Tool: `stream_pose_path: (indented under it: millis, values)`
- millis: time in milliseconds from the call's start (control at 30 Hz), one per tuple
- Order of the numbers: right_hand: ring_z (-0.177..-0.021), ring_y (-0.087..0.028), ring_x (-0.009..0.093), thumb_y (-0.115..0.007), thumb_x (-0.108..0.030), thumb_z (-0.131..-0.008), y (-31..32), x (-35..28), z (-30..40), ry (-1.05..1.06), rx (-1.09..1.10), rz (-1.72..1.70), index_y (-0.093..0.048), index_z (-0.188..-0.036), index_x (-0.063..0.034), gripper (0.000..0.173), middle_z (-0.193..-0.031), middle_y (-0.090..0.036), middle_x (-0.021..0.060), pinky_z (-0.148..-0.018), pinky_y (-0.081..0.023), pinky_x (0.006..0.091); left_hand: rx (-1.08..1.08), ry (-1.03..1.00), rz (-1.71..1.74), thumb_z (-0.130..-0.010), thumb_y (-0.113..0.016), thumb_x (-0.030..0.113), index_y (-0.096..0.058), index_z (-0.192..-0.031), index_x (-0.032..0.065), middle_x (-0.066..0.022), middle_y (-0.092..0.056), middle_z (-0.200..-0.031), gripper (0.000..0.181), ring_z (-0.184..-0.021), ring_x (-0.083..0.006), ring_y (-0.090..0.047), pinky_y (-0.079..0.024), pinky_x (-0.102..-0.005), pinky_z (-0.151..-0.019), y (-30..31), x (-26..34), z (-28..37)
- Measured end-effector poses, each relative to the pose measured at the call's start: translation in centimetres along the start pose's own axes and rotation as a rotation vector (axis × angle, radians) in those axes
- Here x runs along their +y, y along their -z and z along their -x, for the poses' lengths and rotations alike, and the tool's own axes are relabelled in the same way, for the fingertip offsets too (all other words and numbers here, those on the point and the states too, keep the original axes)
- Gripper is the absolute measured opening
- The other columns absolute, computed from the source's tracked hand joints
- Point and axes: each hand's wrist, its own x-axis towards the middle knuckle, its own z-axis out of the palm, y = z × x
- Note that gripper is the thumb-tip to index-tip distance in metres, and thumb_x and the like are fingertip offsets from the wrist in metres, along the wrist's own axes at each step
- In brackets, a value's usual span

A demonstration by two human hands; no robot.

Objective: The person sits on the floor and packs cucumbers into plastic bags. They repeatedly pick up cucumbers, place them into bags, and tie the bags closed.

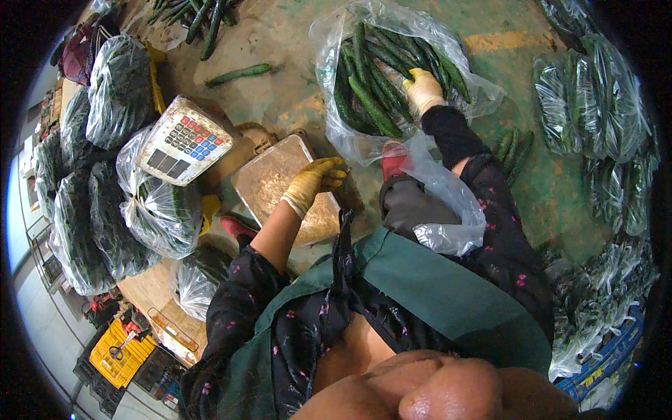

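Note:
My right hand point(423, 90), in a pale yellow glove, reaches into a large clear plastic bag point(331, 84) and touches the long green cucumbers point(374, 105) inside. Its fingertips are partly hidden among them, so I cannot tell whether they grip one. The bag lies wide open on the floor, cucumbers fanned out in it. My left hand point(315, 181), gloved in stained yellow, hovers over the worn metal platform point(273, 176) of a weighing scale. Its fingers extend loosely and hold nothing. The scale's keypad and display head point(185, 140) stands left of the platform.
Filled cucumber bags point(163, 215) crowd the left side, and more wrapped cucumbers point(588, 100) lie at the right. One loose cucumber point(239, 75) rests on the floor near a cucumber pile point(197, 16). A yellow crate point(119, 354) with scissors stands lower left; a blue crate point(604, 362) is lower right.

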Motion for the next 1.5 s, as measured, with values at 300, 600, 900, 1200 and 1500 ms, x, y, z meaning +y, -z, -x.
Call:
stream_pose_path:
  millis: [300, 600, 900, 1200, 1500]
  values:
    - [-0.093, -0.062, 0.023, -0.069, -0.032, -0.085, -2.9, -0.4, -2.3, -0.118, -0.359, -0.400, -0.055, -0.124, -0.0029, 0.051, -0.105, -0.065, 0.0108, -0.079, -0.048, 0.0342, -0.012, 0.022, 0.070, -0.094, -0.057, 0.032, -0.058, -0.124, 0.0080, -0.0101, -0.069, -0.100, 0.039, -0.083, -0.0203, -0.066, -0.053, -0.0324, -0.079, -0.8, 0.6, 0.7]
    - [-0.081, -0.062, 0.011, -0.057, -0.022, -0.095, 2.2, 0.1, 9.6, -0.406, -0.990, -1.690, -0.059, -0.119, 0.0041, 0.036, -0.094, -0.067, 0.0035, -0.074, -0.051, 0.0255, -0.169, -0.059, 0.157, -0.094, -0.056, 0.032, -0.052, -0.130, 0.0066, -0.0113, -0.066, -0.107, 0.043, -0.092, -0.0209, -0.064, -0.052, -0.0327, -0.083, -1.1, 1.2, -1.3]
    - [-0.097, -0.059, 0.016, -0.064, -0.024, -0.091, 3.9, -6.9, 12.9, 0.273, -1.248, -0.876, -0.058, -0.125, -0.0071, 0.039, -0.104, -0.064, 0.0051, -0.085, -0.048, 0.0316, -0.252, -0.358, 0.557, -0.083, -0.067, 0.015, -0.044, -0.136, 0.0027, -0.0147, -0.060, -0.122, 0.060, -0.109, -0.0304, -0.058, -0.044, -0.0468, -0.097, -3.8, 6.0, -3.4]
    - [-0.103, -0.061, 0.039, -0.067, -0.037, -0.077, -4.0, 0.6, 4.8, 0.020, -0.231, 0.103, -0.061, -0.111, -0.0030, 0.048, -0.108, -0.064, 0.0235, -0.090, -0.048, 0.0460, -0.363, -0.254, 0.687, -0.086, -0.063, 0.025, -0.045, -0.135, -0.0017, -0.0130, -0.063, -0.110, 0.059, -0.103, -0.0293, -0.059, -0.045, -0.0479, -0.096, -3.8, 5.6, -2.3]
    - [-0.098, -0.061, 0.022, -0.070, -0.037, -0.079, 2.1, -6.3, 11.1, 0.008, -0.588, -0.635, -0.058, -0.120, 0.0004, 0.057, -0.105, -0.066, 0.0160, -0.086, -0.046, 0.0334, -0.255, -0.184, 0.650, -0.085, -0.059, 0.021, -0.047, -0.133, 0.0068, -0.0198, -0.060, -0.121, 0.052, -0.114, -0.0336, -0.055, -0.043, -0.0510, -0.099, -4.5, 4.9, -2.5]
